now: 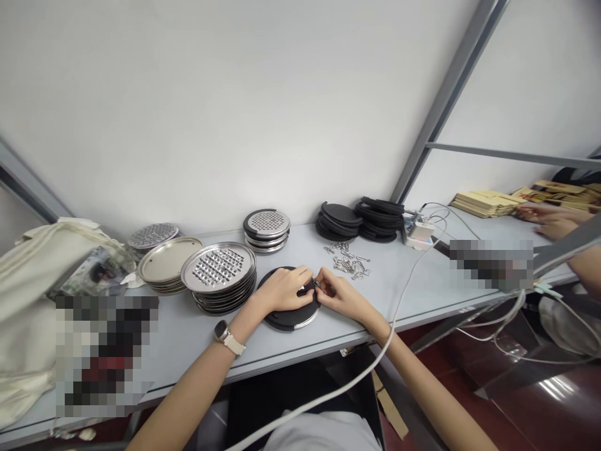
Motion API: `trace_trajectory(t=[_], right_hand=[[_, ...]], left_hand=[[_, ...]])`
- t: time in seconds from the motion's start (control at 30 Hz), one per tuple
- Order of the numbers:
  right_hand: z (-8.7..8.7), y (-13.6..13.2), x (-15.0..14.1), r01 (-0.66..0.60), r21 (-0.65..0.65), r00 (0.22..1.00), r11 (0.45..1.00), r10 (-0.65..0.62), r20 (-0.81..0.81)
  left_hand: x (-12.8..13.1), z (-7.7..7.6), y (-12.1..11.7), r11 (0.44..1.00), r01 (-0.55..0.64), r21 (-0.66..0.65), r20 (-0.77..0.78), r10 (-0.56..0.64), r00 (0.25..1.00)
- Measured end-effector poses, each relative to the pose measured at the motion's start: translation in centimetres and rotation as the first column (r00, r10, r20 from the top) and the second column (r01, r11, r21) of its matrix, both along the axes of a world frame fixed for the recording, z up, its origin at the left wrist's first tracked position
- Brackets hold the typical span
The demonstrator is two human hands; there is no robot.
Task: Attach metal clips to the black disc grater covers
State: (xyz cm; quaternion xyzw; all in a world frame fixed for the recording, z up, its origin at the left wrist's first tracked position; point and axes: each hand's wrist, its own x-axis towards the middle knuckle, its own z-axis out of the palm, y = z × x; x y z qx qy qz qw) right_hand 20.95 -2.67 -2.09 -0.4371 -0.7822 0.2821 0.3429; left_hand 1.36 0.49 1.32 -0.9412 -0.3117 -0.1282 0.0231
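Observation:
A round black disc (282,321) with a bare silvery stretch of rim lies on the table in front of me. My left hand (287,292) rests across it, thumb and fingers closing on its right side. At that same edge, my right hand (342,295) pinches a small metal clasp (317,284), mostly covered by the fingertips. Just beyond are several loose metal clasps (350,266) in a scattered heap. Left of the disc stands a stack of round metal grater plates (220,269); a smaller grater stack (267,223) with partly black rims sits behind.
Plain metal plates (169,262) are piled further left, near a cream cloth bag (56,269). Black round pieces (339,219) stand in stacks at the back. A white cable (399,300) crosses over my right forearm. At right, another person's hands (549,216) are near yellowish flat pieces (486,203).

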Motion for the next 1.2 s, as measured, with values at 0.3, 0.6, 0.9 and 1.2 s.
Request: trace_trajectory(t=[0.3, 0.6, 0.9, 1.2], right_hand=[[-0.18, 0.13, 0.01, -0.002, -0.015, 1.000, 1.000, 0.002, -0.012], [-0.55, 0.43, 0.07, -0.010, -0.028, 1.000, 1.000, 0.009, -0.028], [-0.36, 0.20, -0.07, -0.021, -0.030, 0.999, 0.999, 0.019, -0.048], [-0.16, 0.03, -0.05, -0.060, -0.063, 0.995, 0.996, 0.055, -0.080]], left_hand=[[-0.02, 0.01, -0.01, 1.000, 0.005, 0.010, -0.007, -0.005, 1.000], [-0.03, 0.13, -0.09, 1.000, -0.001, -0.018, 0.001, 0.001, 1.000], [-0.05, 0.07, 0.01, 1.000, 0.012, 0.011, -0.016, -0.011, 1.000], [-0.16, -0.03, 0.17, 1.000, 0.014, 0.013, -0.025, -0.014, 1.000]])
